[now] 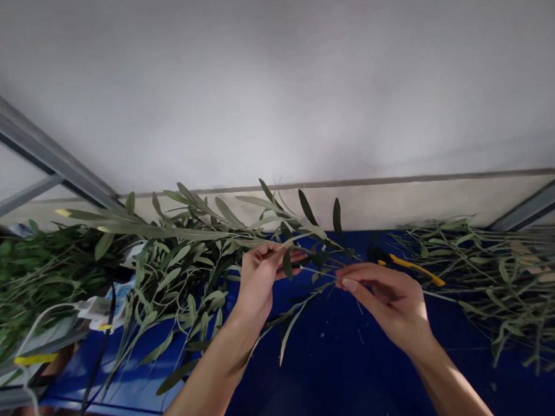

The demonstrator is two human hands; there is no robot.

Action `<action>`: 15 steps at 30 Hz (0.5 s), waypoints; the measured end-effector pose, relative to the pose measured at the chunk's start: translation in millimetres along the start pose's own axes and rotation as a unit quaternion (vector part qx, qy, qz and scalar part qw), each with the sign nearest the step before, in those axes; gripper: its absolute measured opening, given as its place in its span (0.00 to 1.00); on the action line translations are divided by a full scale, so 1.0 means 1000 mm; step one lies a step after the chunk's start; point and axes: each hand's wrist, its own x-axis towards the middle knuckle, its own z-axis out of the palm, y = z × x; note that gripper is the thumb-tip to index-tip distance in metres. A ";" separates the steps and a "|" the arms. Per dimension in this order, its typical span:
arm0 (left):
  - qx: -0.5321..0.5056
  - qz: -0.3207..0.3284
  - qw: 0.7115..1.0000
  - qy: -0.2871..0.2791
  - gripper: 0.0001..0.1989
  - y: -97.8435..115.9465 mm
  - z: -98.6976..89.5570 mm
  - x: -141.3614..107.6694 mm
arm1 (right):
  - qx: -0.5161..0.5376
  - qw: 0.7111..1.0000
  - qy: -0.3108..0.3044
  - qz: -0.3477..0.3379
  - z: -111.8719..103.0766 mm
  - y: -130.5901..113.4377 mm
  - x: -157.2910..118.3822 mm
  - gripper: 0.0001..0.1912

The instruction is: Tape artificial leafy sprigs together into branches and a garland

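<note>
Leafy branches (184, 230) with long, narrow grey-green leaves stretch to the left from between my hands. My left hand (262, 275) is closed around their stems, with some leaves covering its fingers. To the right, my right hand (388, 292) pinches thin stem ends between thumb and fingertips. A loose-looking sprig (293, 330) hangs below the hands, over the blue table (331, 375); I cannot tell which stem it belongs to. Just beyond my right hand lies a yellow-handled tool (417, 269), its dark end partly hidden.
Heaped leafy cuttings (169, 285) lie on the left, and a pile of thinner stems (516, 299) on the right. A white plug (94, 309) with cables sits at the left. Behind the table stands a pale wall (269, 94) with grey metal struts (39, 129).
</note>
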 end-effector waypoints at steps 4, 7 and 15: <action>-0.001 -0.005 1.000 0.002 0.19 -0.003 -0.001 0.003 | 0.047 0.999 -0.002 0.020 -0.004 -0.004 -0.008 0.03; -0.003 -0.006 1.000 -0.003 0.19 -0.004 -0.001 0.005 | 0.106 0.991 0.022 0.077 0.002 -0.008 -0.009 0.05; -0.013 0.001 1.000 -0.018 0.19 -0.006 -0.004 0.006 | 0.274 0.938 0.081 0.194 0.018 -0.032 -0.003 0.11</action>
